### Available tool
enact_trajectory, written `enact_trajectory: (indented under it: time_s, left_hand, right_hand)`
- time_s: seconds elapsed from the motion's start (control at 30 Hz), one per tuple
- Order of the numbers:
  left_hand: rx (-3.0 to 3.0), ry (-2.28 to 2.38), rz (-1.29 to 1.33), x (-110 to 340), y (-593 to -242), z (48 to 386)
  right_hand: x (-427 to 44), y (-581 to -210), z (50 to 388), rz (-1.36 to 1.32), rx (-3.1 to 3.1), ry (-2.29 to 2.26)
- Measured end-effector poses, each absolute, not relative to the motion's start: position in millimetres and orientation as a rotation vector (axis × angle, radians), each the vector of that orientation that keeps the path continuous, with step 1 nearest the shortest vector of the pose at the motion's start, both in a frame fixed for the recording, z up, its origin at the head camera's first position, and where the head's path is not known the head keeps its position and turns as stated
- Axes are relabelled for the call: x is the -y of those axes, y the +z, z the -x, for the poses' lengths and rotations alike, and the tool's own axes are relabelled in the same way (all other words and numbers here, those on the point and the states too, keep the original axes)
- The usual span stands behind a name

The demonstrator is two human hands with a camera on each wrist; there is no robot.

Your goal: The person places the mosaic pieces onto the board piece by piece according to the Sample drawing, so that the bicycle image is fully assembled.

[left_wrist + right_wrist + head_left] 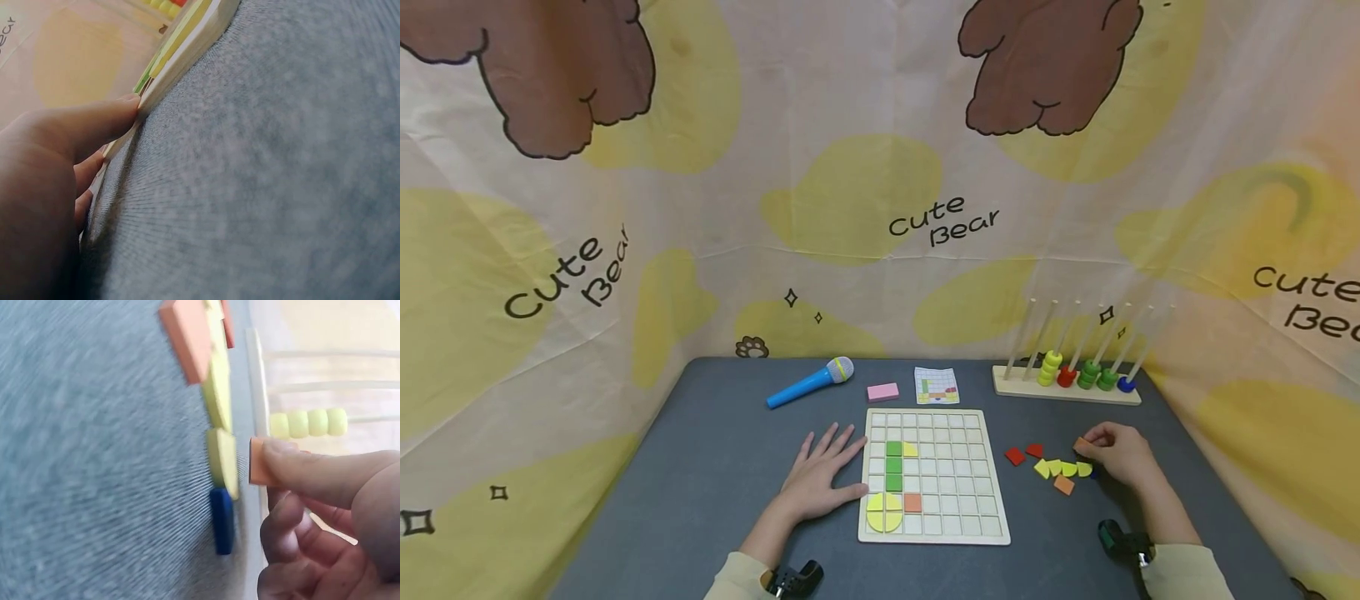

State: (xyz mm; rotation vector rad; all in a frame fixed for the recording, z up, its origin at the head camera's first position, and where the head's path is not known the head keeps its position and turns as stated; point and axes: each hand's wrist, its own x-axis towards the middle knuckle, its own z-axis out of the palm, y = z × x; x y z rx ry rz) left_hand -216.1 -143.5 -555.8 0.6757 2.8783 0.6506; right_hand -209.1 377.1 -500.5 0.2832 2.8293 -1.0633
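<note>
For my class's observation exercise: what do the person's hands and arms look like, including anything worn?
The left hand and right hand are ungloved. Pale cream fabric sleeves cover part of both forearms; a black, rounded device is worn near each cuff.

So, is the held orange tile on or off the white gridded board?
Off: the right hand pinches the orange tile to the right of the board.

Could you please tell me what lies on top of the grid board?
On the board lie three green squares, five yellow pieces and one orange square; what is beneath them is covered.
</note>
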Motion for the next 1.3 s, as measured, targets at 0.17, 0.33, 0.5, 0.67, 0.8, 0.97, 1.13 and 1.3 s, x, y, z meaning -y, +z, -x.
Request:
enact_trajectory:
  time_s: [0.17,0.33,0.5,0.67,0.8,0.97,1.13,1.3]
  left_hand:
    - [-2.881,0.626,-0.663,143,-557,216]
    - [-2.878,0.639,-0.659,143,-557,216]
    - [-2.886,0.663,-0.684,143,-558,215]
    - [-2.894,0.694,-0.707,142,-561,214]
    - [-2.882,0.686,-0.702,141,-560,211]
    - [-2.890,0.650,-0.688,143,-558,211]
    - [-2.910,0.657,-0.705,143,-558,214]
    - [-2.921,0.694,-0.722,143,-560,215]
  right_hand:
    - [-370,-495,209,-0.254,-2.844,-1.111]
    - [-359,-489,210,-0.206,-2.877,-1.128]
    - [-345,-484,210,-0.152,-2.906,-1.138]
    - [-331,-478,207,-0.091,-2.916,-1.163]
    - [-319,-477,205,-0.075,-2.910,-1.172]
    - [-303,-476,206,-0.093,-2.868,-1.203]
    - [-288,-472,204,-0.072,-2.825,-1.239]
    - [-275,-474,203,-0.054,-2.801,-1.280]
